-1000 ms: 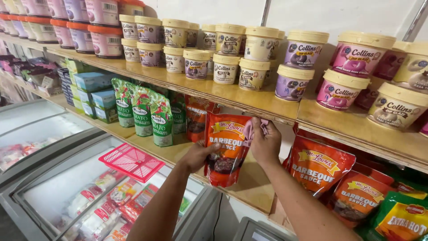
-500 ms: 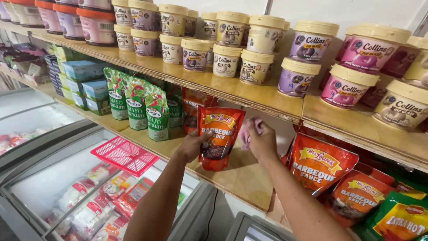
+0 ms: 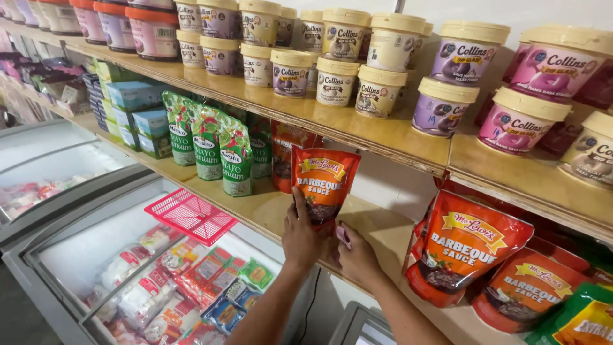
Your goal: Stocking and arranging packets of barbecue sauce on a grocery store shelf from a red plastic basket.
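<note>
A red-orange stand-up sauce pouch [image 3: 325, 182] stands upright on the lower wooden shelf [image 3: 262, 207]. My left hand [image 3: 300, 239] grips its lower left side, thumb up along the front. Just to the right of the pouch's base is my right hand [image 3: 359, 259], with its fingers curled around a small pink item [image 3: 343, 235]. I cannot tell what that item is. Behind the pouch stands another pouch of the same kind [image 3: 284, 153]. More matching pouches [image 3: 469, 249] lean at the right of the shelf.
Green sauce pouches [image 3: 207, 144] and stacked blue boxes [image 3: 137, 105] fill the shelf to the left. Lidded tubs [image 3: 335, 80] line the upper shelf. Below, a glass-topped chest freezer [image 3: 76, 255] holds packaged food, with a pink plastic basket [image 3: 190, 216] resting on its lid.
The pouch has come down from mid-air and now stands on the shelf. My right hand dropped from the pouch's top right corner to beside its base.
</note>
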